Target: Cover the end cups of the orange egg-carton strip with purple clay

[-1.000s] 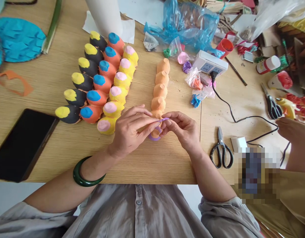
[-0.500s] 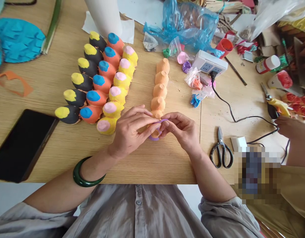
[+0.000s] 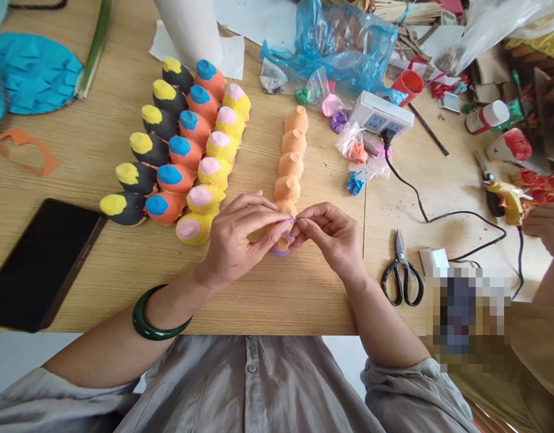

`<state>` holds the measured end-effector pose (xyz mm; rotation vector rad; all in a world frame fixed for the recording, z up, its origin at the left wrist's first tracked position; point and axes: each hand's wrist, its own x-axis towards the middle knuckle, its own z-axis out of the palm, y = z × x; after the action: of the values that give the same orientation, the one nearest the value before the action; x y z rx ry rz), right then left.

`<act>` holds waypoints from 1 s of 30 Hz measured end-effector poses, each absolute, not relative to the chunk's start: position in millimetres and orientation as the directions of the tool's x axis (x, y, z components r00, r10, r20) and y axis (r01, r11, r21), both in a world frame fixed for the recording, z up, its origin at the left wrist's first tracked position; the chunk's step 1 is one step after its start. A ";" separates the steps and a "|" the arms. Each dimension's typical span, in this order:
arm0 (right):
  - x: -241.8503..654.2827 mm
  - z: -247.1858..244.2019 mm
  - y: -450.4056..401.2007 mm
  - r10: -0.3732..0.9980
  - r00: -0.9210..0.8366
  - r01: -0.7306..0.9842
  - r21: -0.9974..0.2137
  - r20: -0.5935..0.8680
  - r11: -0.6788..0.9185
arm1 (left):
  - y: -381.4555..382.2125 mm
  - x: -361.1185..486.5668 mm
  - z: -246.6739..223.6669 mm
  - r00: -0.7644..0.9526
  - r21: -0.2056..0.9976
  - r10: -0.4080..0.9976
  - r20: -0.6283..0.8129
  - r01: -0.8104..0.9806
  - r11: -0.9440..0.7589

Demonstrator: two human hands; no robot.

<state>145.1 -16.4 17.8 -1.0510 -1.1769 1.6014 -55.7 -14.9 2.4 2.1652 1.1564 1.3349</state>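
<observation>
A thin purple strip is pinched between thumb and fingers by the left hand and the right hand, over the near end of the orange cup row. Between that end and the front edge, a band of tabletop is exposed. The left hand is bordered by painted cups; the right is separated from the scissors by open wood.

Well right of the right grip, the glue gun now overlaps the farther scissors, and the co-worker's hand has shifted right; at the grip, less of the purple strip shows.
</observation>
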 end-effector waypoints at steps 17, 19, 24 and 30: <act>144.9 17.0 -15.6 0.939 -0.301 -0.171 -0.959 -0.167 -0.226 | -14.4 -57.7 6.6 0.215 0.735 0.857 0.468 0.443 -0.513; 144.9 17.0 -15.3 0.938 -0.303 -0.170 -0.959 -0.167 -0.225 | -14.6 -57.6 6.5 0.206 0.736 0.859 0.469 0.447 -0.509; 143.9 18.5 -13.8 0.938 -0.300 -0.150 -0.963 -0.173 -0.225 | -15.1 -57.0 4.9 0.205 0.754 0.866 0.456 0.428 -0.498; 145.1 18.8 -10.8 0.958 -0.224 -0.148 -0.965 -0.181 -0.217 | -13.4 -56.3 3.0 0.193 0.736 0.845 0.499 0.419 -0.531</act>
<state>145.1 -10.8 18.8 -1.1162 -1.1262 1.5915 -56.3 -13.4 3.0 2.0349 1.1794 1.2940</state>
